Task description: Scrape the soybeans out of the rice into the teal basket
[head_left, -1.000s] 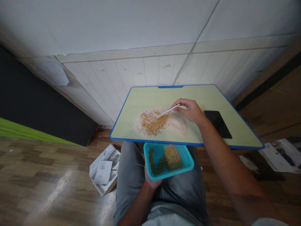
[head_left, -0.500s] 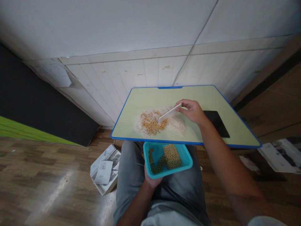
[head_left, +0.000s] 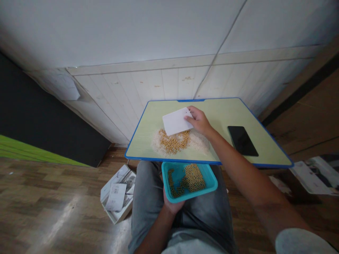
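My right hand [head_left: 199, 120] pinches the right end of a flat white card [head_left: 177, 121], its broad face turned toward me. Below the card's lower edge, golden soybeans [head_left: 172, 144] lie mixed into pale rice grains [head_left: 200, 141] on the small table. My left hand [head_left: 172, 204] grips a turquoise plastic tray [head_left: 169, 198] from underneath, just below the table's near edge; most of its fingers are hidden. Inside the tray, soybeans [head_left: 194, 177] are heaped at the right, with a thinner trail along the left side.
A dark phone [head_left: 242, 140] lies at the right of the blue-edged table [head_left: 225, 106]. An open white box [head_left: 118, 195] with papers stands on the floor at left. A wall with a cable [head_left: 208, 72] rises behind the table. More papers [head_left: 309, 178] sit low at the right.
My right hand has moved up and left. The white card has turned from edge-on to face-on and lifted off the soybeans. The tray stays nearly in place.
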A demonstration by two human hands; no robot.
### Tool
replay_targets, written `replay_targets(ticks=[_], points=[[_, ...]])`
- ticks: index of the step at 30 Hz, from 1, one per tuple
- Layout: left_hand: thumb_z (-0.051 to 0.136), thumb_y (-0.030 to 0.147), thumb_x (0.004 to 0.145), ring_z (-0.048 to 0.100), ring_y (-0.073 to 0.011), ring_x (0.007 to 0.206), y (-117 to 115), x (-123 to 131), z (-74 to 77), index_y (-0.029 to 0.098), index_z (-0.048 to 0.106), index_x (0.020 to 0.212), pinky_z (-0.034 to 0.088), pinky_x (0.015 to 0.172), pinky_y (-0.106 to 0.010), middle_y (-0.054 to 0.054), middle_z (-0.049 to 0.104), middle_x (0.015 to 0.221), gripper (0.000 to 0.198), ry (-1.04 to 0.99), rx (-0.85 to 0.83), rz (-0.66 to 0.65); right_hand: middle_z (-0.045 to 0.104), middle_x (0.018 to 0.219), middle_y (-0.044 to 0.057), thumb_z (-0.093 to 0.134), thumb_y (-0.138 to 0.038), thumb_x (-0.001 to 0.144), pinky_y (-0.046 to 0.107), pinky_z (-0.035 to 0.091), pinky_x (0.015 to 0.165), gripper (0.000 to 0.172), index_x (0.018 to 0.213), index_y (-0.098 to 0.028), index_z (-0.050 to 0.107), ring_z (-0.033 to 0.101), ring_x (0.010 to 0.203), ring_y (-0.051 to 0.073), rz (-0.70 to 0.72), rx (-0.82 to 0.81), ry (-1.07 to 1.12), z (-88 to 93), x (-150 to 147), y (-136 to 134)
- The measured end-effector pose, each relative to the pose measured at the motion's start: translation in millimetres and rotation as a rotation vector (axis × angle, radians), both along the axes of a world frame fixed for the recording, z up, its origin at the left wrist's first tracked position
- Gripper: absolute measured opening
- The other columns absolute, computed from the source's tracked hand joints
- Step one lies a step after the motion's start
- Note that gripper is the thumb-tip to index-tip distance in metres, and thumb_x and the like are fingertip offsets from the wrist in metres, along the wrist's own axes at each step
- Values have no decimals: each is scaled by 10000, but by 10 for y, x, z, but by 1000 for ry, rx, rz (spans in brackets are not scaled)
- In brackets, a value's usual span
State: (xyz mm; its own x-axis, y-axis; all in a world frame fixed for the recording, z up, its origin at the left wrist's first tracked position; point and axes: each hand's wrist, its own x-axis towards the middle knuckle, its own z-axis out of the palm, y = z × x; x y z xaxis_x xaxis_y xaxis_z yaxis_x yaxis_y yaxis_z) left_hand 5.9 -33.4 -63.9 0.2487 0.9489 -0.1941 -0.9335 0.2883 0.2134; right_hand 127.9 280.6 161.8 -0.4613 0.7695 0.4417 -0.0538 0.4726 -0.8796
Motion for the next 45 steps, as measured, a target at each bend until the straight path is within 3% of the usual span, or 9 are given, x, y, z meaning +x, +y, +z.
replay_targets(ticks=[6,12,20,23,26,31,36,39,45], points=[[270,582,1187,624,-289,1675,-20,-22,-80,369,848,1510,120,1532,-553,-40,829,1623,695,1,-22,24,733,843,-20,838,-489,932,272,476,603,340,1151,-282,681,651,702,193,83,-81,-17,-220,31,-69],[331,477,1176,638,-289,1660,-22,-12,-60,344,837,1529,199,1522,-551,-60,834,1617,631,8,-22,7,770,935,6,803,-400,930,317,536,707,277,1143,-261,694,719,840,226,-92,29,3,-234,130,-17],[306,510,1197,657,-293,1619,-41,-7,2,350,785,1593,190,1520,-563,-50,863,1568,642,30,-11,3,735,895,15,778,-373,978,353,543,648,224,1163,-296,678,671,768,238,-271,27,32,-219,228,90],[312,459,1202,707,-287,1557,-30,2,16,354,784,1595,226,1510,-553,-43,898,1498,623,47,-18,11,745,927,27,781,-410,997,365,563,659,252,1190,-305,658,692,799,252,-284,28,69,-232,225,103],[320,392,1199,755,-272,1493,-15,13,55,361,800,1574,249,1505,-538,-29,928,1422,609,64,-26,1,728,871,7,771,-474,1019,334,523,618,275,1202,-308,648,661,740,231,-209,28,12,-267,176,57],[300,491,1207,737,-282,1529,-13,25,132,343,829,1531,239,1511,-561,-39,908,1475,639,34,5,-10,728,861,-8,769,-472,1003,310,516,654,296,1212,-285,671,648,740,207,-152,103,-74,-296,90,-38],[248,488,1208,703,-265,1573,-27,11,73,355,799,1575,132,1534,-541,-36,881,1536,676,16,59,-27,705,824,-14,718,-409,1008,341,505,655,262,1238,-293,671,599,695,207,-320,131,-41,-258,137,-8],[222,487,1204,657,-268,1625,-32,4,1,351,807,1566,71,1534,-528,-37,872,1553,701,17,41,-35,727,864,-1,706,-353,992,371,536,697,243,1227,-299,672,635,743,226,-398,142,-10,-230,183,12],[267,458,1186,599,-270,1682,-38,19,12,370,797,1574,120,1526,-517,-27,859,1578,663,82,-52,-36,719,891,6,763,-357,938,369,578,718,218,1134,-302,684,683,835,255,-266,44,-40,-184,190,-21]])
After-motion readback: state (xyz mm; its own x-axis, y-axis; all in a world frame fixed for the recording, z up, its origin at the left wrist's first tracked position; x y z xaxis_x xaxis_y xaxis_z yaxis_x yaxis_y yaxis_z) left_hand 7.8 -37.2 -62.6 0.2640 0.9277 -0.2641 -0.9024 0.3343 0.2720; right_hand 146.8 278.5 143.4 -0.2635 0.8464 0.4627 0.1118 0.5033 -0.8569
